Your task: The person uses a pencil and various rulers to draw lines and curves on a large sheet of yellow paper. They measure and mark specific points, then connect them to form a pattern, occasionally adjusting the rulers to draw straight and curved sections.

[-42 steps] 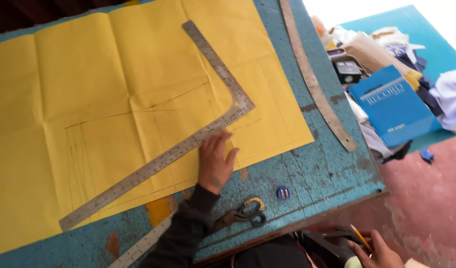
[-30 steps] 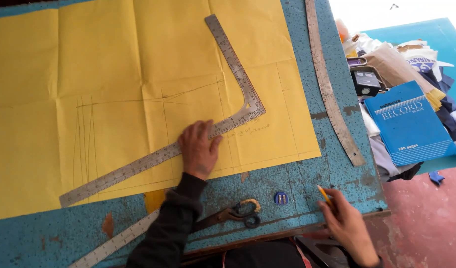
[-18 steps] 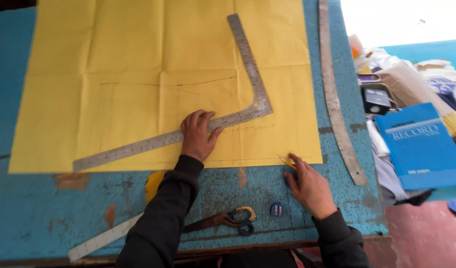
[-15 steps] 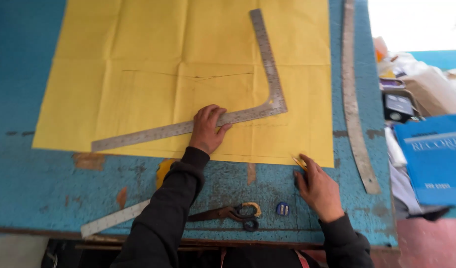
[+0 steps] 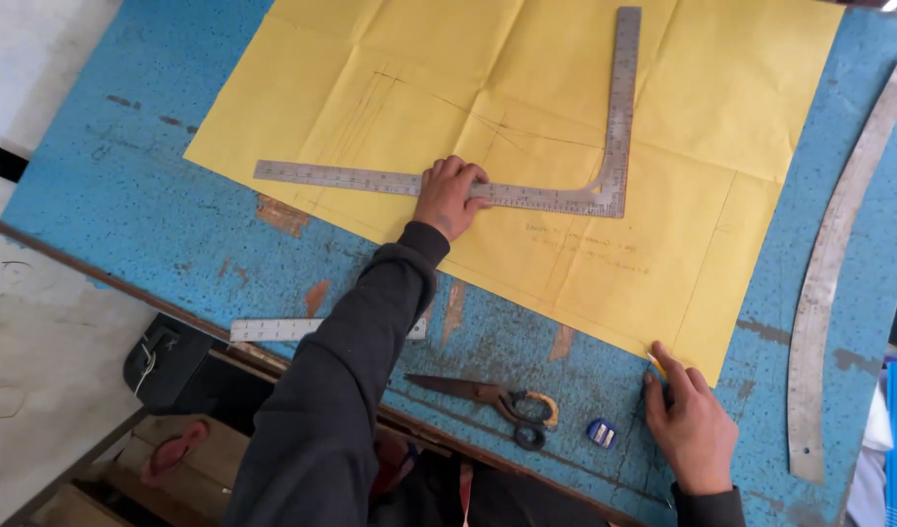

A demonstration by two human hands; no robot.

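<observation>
— Steel square (image 5: 527, 195) first: where does it sit, and what is your left hand (image 5: 447, 198) doing to it?

— It lies flat on the yellow paper (image 5: 722, 107), long arm running across, short arm pointing away from you. Your left hand presses down on the long arm near its middle, fingers together and spread flat over the blade, not wrapped round it.

— How will it handle?

— Judging by the look, it is thin, stiff metal, smooth enough to skate over paper. You hold it best from above, close to the corner or mid-arm, as you do now. The paper is light, creased and soft; it would shift or tear if dragged.

— And your right hand (image 5: 691, 420)?

— It rests on the blue bench (image 5: 126, 185) at the paper's near corner, fingers closed on a yellow pencil (image 5: 655, 366); only its tip shows.

— Anything else close by?

— Scissors (image 5: 488, 395) and a small blue sharpener (image 5: 601, 432) lie between your arms, a short ruler (image 5: 273, 330) sits partly under your left sleeve, and a long curved rule (image 5: 834, 283) lies well apart on the right.
</observation>
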